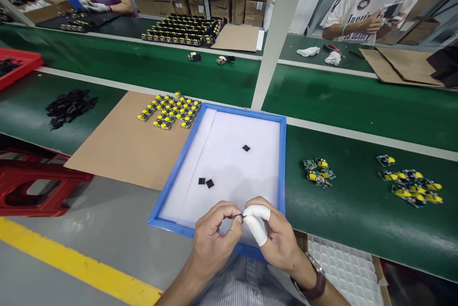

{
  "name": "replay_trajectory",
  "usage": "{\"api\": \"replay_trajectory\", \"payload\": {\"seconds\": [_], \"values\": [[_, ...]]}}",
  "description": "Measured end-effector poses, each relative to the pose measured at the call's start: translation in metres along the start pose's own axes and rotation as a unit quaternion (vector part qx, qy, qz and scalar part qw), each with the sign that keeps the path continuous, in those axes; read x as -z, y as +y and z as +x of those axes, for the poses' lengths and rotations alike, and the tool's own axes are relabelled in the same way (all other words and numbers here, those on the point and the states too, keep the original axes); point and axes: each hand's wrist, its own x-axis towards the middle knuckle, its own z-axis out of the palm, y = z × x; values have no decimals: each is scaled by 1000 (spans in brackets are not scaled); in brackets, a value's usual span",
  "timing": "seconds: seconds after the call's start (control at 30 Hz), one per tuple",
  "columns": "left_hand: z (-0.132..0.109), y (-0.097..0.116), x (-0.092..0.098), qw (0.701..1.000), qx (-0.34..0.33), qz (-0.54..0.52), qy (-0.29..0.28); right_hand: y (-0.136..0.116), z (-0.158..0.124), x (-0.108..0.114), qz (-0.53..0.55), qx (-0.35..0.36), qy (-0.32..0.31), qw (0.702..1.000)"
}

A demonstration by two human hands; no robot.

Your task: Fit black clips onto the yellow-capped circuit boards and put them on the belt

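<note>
My left hand [219, 232] and my right hand [272, 232] meet over the near edge of a blue-framed tray [282, 167] with a white base. Thumb and forefinger of each are pinched on a small black piece [242, 216], mostly hidden by the fingertips. White finger covers sit on the right thumb and forefinger. On the tray's white base, two small black pieces [209, 183] lie left of centre, and another black piece [246, 148] lies farther back.
Circuit boards with yellow parts [168, 110] stand on a cardboard sheet [121, 139] at left. More boards [318, 172] lie right of the tray, others [411, 184] farther right. A black heap [69, 105] and red stool [39, 186] are left. Two people work across the line.
</note>
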Motion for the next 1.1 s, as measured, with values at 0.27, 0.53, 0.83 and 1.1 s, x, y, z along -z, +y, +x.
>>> {"api": "replay_trajectory", "payload": {"seconds": [0.27,0.53,0.83,1.1], "values": [[1,10,3,992,8,-105,-71,10,11,16,283,-176,-103,937],[2,9,8,991,-18,-114,-73,14,0,6,285,-172,-35,942],[2,-4,11,987,-35,-133,-84,11,-8,-3,257,-171,-11,951],[1,-8,2,995,-9,-96,3,9,-12,-20,97,-93,93,987]]}}
